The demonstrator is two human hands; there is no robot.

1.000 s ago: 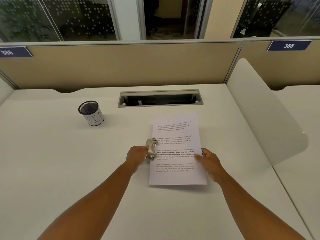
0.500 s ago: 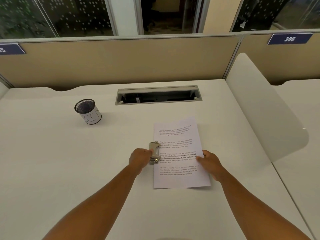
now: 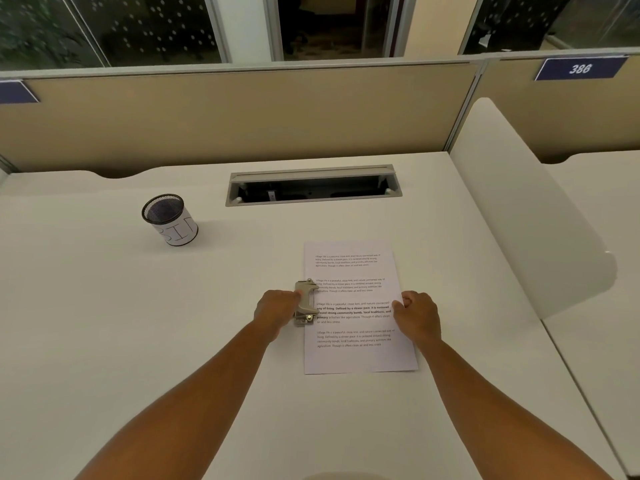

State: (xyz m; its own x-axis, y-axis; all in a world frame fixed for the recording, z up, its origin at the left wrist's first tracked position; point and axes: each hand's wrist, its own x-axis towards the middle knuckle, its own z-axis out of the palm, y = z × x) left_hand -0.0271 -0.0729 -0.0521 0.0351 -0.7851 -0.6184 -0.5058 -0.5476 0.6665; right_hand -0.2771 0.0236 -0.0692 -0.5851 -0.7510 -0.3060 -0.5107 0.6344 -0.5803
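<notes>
Head view: L hand (image 3: 277, 310) gripping hole punch (image 3: 306, 303) at 9 o'clock edge of sheet (image 3: 356, 356); R hand (image 3: 417, 315) pinching 3 o'clock edge. Risk: sheet slipping mid-press, holes landing crooked.

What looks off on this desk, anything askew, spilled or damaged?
Nothing stands out. The printed sheet lies flat, the hole punch sits on its left edge, gripped by the left hand; the right hand holds the right edge. The mesh cup stands upright.

One printed sheet (image 3: 358, 358), one hole punch (image 3: 306, 302), one mesh cup (image 3: 172, 221).
</notes>
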